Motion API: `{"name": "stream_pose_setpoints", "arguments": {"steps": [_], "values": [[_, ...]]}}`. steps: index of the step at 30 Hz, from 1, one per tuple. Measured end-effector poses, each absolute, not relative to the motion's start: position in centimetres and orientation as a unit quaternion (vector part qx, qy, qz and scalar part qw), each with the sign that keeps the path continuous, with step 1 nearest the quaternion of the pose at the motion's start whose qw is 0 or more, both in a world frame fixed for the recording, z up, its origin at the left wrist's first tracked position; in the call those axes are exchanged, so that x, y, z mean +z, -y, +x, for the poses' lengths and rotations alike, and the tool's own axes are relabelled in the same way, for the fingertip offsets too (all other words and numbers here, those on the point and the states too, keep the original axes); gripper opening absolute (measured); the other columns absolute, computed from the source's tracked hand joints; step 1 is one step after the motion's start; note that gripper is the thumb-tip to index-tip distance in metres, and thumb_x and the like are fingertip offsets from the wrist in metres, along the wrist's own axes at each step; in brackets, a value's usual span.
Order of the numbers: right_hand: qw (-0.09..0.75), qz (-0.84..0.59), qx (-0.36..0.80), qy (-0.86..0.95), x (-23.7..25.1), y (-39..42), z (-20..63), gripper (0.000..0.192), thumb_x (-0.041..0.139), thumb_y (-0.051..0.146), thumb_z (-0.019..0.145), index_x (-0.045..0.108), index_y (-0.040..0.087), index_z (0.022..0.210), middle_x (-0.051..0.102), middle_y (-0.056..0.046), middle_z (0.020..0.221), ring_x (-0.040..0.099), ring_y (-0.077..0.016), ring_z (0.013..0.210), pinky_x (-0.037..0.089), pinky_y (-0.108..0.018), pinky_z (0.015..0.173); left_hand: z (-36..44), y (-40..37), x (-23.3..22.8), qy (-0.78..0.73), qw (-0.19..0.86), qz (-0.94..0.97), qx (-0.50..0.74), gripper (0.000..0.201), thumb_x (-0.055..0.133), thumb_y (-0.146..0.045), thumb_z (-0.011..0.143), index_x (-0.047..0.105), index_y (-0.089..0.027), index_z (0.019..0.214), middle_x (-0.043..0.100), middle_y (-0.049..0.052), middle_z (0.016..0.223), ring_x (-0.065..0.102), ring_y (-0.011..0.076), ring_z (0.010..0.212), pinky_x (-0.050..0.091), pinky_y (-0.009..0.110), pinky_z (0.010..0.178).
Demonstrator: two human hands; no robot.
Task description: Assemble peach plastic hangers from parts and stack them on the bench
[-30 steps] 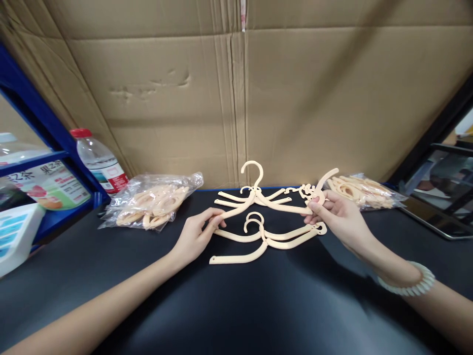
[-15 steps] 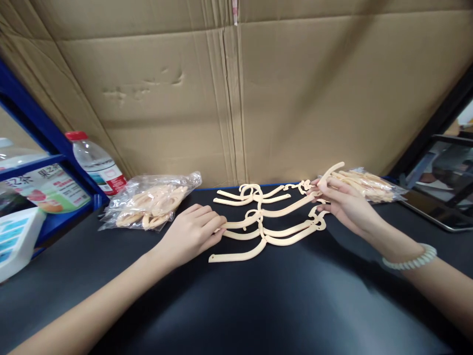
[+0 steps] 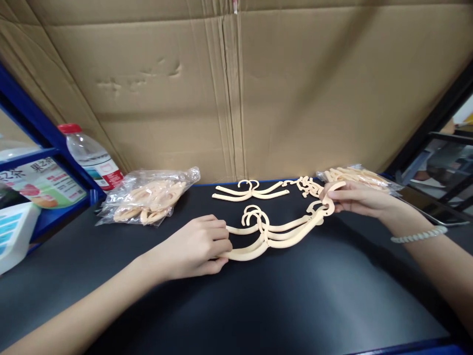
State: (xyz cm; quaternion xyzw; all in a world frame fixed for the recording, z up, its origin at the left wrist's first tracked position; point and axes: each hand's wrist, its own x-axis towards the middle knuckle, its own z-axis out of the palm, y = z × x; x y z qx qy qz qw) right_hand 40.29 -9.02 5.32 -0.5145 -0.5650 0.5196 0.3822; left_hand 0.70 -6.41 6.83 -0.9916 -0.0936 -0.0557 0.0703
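Since the earlier frame, the cream hanger (image 3: 295, 239) carried between the hands has been lowered and drawn toward the body, so that it is now bunched with the near hangers (image 3: 242, 230), and their hooks are clustered together midway between the two hands. The left hand (image 3: 201, 244) has been brought slightly nearer the body; its fingers are curled and nearly closed, with the left arm of the cream hanger pinched between thumb and fingers, and the tips of the arms there are hidden by them. By the right hand (image 3: 360, 197), the curved end piece (image 3: 328, 199) at the hanger's right end is gripped between thumb and fingertips, the other fingers being folded behind. A pale beaded bracelet (image 3: 419, 234) is worn on the right wrist. Beyond the left hand and to its right, a second pair of hangers (image 3: 258, 194) is laid flat on the black table (image 3: 258, 305), well apart from the held one. Small loose pieces (image 3: 309, 187) are heaped just left of the right hand, and a clear bag of parts (image 3: 356, 173) is partly covered by that hand. Another filled bag (image 3: 148, 197) and a red-capped bottle (image 3: 94, 160) are seen beyond the left hand, to its left.
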Motion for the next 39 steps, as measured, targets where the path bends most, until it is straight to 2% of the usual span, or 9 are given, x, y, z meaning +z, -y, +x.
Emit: {"name": "stream_pose_setpoints", "arguments": {"steps": [6, 11, 17, 20, 22, 26, 30, 35, 39], "values": [[0.339, -0.527, 0.475, 0.617, 5.7, 8.9, 40.6, 0.018, 0.071, 0.035, 0.076, 0.065, 0.019, 0.076, 0.057, 0.0, 0.076, 0.054, -0.0135, 0.073, 0.042, -0.028, 0.069, 0.9, 7.3, 6.7, 0.104, 0.079, -0.991, -0.033, 0.011, 0.052, -0.022, 0.082, 0.052, -0.019, 0.071, 0.06, 0.001, 0.069, 0.051, 0.0178, 0.069, 0.039, 0.033, 0.071], [0.3, -0.584, 0.337, 0.675, 6.2, 8.9, 40.0, 0.028, 0.07, 0.047, 0.074, 0.063, 0.021, 0.075, 0.059, 0.0, 0.077, 0.054, -0.0161, 0.076, 0.042, -0.03, 0.072, 1.4, 8.0, 6.1, 0.119, 0.108, -0.986, -0.032, 0.01, 0.049, -0.021, 0.083, 0.053, -0.019, 0.074, 0.06, 0.002, 0.073, 0.051, 0.0183, 0.071, 0.039, 0.034, 0.07], [0.219, -0.543, 0.255, 0.77, 6.3, 9.8, 37.0, 0.035, 0.065, 0.053, 0.076, 0.065, 0.021, 0.092, 0.064, -0.006, 0.093, 0.059, -0.0224, 0.086, 0.047, -0.037, 0.079, 2.1, 9.0, 5.9, 0.115, 0.115, -0.985, -0.058, 0.013, 0.052, -0.029, 0.084, 0.055, -0.018, 0.079, 0.06, 0.003, 0.08, 0.053, 0.0201, 0.074, 0.041, 0.036, 0.067], [0.165, -0.479, 0.203, 0.838, 5.5, 10.4, 35.1, 0.052, 0.071, 0.053, 0.071, 0.063, 0.022, 0.111, 0.06, -0.009, 0.112, 0.055, -0.0263, 0.103, 0.043, -0.04, 0.091, 2.3, 9.2, 5.5, 0.104, 0.104, -0.987, -0.057, 0.009, 0.05, -0.021, 0.086, 0.057, -0.018, 0.089, 0.064, 0.004, 0.096, 0.056, 0.0213, 0.087, 0.044, 0.037, 0.078], [0.137, -0.456, 0.186, 0.859, 4.9, 10.7, 34.0, 0.057, 0.072, 0.052, 0.071, 0.061, 0.02, 0.118, 0.058, -0.01, 0.116, 0.053, -0.0267, 0.107, 0.042, -0.041, 0.093, 2.3, 9.2, 5.2, 0.11, 0.09, -0.988, -0.064, 0.014, 0.048, -0.017, 0.086, 0.058, -0.017, 0.097, 0.062, 0.006, 0.112, 0.054, 0.0233, 0.102, 0.043, 0.038, 0.09], [0.119, -0.458, 0.152, 0.868, 4.1, 10.8, 32.9, 0.039, 0.064, 0.04, 0.082, 0.062, 0.018, 0.114, 0.059, -0.01, 0.108, 0.054, -0.0247, 0.1, 0.043, -0.04, 0.089, 1.9, 8.5, 4.7, 0.163, 0.065, -0.982, -0.07, 0.02, 0.048, -0.015, 0.085, 0.058, -0.017, 0.103, 0.055, 0.01, 0.129, 0.047, 0.0282, 0.12, 0.042, 0.043, 0.098], [0.135, -0.461, 0.133, 0.867, 3.9, 10.6, 32.6, 0.027, 0.06, 0.032, 0.086, 0.062, 0.019, 0.109, 0.061, -0.009, 0.102, 0.055, -0.0235, 0.094, 0.044, -0.039, 0.084, 1.7, 7.5, 4.5, 0.188, 0.045, -0.979, -0.058, 0.02, 0.046, -0.013, 0.085, 0.058, -0.017, 0.099, 0.058, 0.011, 0.122, 0.054, 0.0265, 0.112, 0.044, 0.043, 0.097], [0.167, -0.448, 0.13, 0.869, 3.2, 10.3, 32.4, 0.029, 0.059, 0.035, 0.087, 0.062, 0.021, 0.111, 0.061, -0.009, 0.103, 0.055, -0.0233, 0.094, 0.044, -0.039, 0.083, 1.4, 6.1, 3.9, 0.204, 0.048, -0.973, -0.099, 0.018, 0.041, -0.01, 0.086, 0.055, -0.016, 0.097, 0.061, 0.011, 0.114, 0.058, 0.0236, 0.105, 0.047, 0.04, 0.092], [0.184, -0.447, 0.117, 0.868, 2.7, 10.2, 32.2, 0.031, 0.057, 0.036, 0.089, 0.06, 0.021, 0.115, 0.06, -0.009, 0.106, 0.055, -0.0239, 0.098, 0.045, -0.039, 0.085, 1.3, 5.5, 3.2, 0.224, 0.022, -0.963, -0.147, 0.013, 0.041, -0.009, 0.083, 0.05, -0.018, 0.087, 0.061, 0.009, 0.102, 0.061, 0.0204, 0.09, 0.05, 0.034, 0.079]]}}
